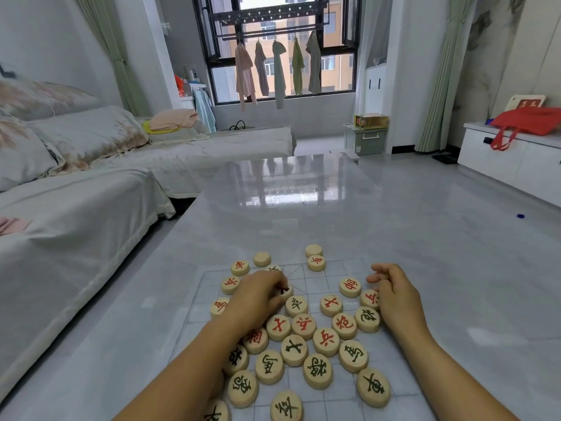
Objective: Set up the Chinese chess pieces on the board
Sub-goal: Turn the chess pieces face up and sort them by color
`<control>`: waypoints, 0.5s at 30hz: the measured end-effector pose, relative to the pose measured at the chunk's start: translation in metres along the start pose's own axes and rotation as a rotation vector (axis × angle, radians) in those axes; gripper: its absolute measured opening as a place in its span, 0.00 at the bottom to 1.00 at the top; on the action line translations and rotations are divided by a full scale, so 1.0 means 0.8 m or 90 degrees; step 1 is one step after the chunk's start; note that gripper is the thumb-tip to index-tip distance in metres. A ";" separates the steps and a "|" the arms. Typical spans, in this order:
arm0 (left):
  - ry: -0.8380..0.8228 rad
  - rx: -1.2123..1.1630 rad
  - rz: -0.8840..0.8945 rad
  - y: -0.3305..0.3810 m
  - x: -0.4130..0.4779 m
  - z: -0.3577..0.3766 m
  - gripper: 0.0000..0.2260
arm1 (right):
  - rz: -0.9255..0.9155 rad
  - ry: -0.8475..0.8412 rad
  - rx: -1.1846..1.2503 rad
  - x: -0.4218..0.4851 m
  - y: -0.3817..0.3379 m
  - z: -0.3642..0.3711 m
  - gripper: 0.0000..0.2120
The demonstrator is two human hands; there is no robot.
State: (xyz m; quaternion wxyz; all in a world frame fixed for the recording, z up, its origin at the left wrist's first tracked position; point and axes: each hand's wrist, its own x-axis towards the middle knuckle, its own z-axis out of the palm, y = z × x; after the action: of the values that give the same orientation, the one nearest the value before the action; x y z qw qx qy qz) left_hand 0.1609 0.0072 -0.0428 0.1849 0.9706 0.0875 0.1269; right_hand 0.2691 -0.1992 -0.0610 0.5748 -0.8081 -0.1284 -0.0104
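A glossy grey table (pixel 297 189) carries the gridded board (pixel 315 288) strewn with wooden pieces (pixel 294 350).

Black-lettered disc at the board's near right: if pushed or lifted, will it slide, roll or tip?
The disc lies flat, wide for its thickness, so it likely slides on the glossy board, not tips. It looks like wood: probably stiff and light. On edge, it might roll.

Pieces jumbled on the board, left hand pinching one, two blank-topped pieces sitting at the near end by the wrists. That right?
One thing is off: the two blank-topped pieces sit at the far end of the board, beyond the hands, not near the wrists. The head view shows it. The rest holds: the pieces are jumbled, and the left hand pinches a piece.
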 end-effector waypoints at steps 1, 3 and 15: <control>0.008 -0.002 0.010 -0.003 -0.002 0.000 0.09 | -0.002 -0.001 -0.004 -0.001 0.000 0.000 0.12; 0.000 -0.021 0.022 -0.005 -0.004 -0.001 0.10 | -0.006 -0.004 -0.013 -0.001 -0.001 0.000 0.11; -0.088 0.082 -0.029 -0.030 0.036 -0.001 0.18 | -0.006 -0.016 -0.030 0.002 0.001 0.003 0.09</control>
State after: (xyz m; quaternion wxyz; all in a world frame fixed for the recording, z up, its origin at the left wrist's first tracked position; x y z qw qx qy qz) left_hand 0.1849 0.0353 -0.0454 0.1309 0.9846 0.1047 0.0496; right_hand 0.2707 -0.1969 -0.0624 0.5542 -0.8206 -0.1391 -0.0062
